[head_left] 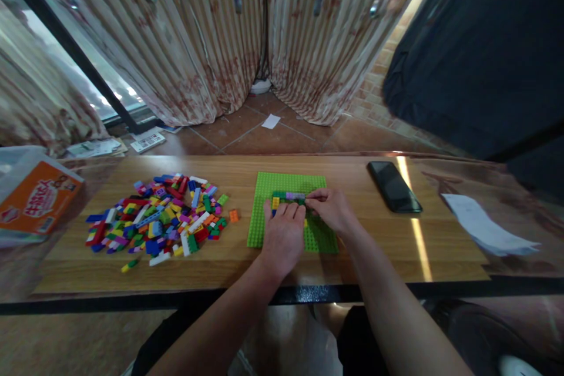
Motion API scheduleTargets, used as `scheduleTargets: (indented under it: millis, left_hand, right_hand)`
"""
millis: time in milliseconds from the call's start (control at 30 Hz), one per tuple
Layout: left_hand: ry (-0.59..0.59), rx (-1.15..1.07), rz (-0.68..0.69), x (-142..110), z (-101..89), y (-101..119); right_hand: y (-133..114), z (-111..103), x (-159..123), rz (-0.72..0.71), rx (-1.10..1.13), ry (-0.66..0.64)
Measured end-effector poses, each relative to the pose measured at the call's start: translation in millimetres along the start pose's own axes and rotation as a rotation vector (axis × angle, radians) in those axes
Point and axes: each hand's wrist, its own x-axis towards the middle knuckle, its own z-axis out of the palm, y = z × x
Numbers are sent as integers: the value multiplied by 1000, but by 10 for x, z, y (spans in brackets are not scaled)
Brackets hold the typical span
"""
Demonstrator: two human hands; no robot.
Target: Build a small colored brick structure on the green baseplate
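At the far left, a clear plastic tub [39, 197] with an orange label stood beside the wooden counter [238, 188]. Next came a broad, loose heap of mixed bricks [163, 211] in red, blue, yellow, green, purple and white, spread over the counter's left part. A small yellow-and-green piece [129, 266] lay at its near edge, and an orange brick [234, 215] sat by itself just to its right.

Right of that lay a green baseplate [257, 229], flat on the counter, bearing a low brick build [288, 195] with a far row of green, lilac and grey and some yellow and blue at its left side. Over it was the left hand [285, 229], palm down, thumb apart from the outstretched fingers, fingertips at the build; whether it gripped anything could not be told. The right hand [326, 207] reached in from the right, thumb and forefinger drawn nearly together at the row's grey end; too little showed to tell whether they had hold of a brick.

Farther right, a dark phone [394, 187] lay on the counter, well apart from the baseplate, and white papers [489, 223] lay beyond it.
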Motion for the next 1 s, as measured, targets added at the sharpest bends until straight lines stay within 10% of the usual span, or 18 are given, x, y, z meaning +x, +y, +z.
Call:
scheduleTargets:
  millis: [1000]
  left_hand:
    - [129, 55, 87, -27, 107, 56]
  right_hand:
    - [-67, 25, 15, 58, -107, 56]
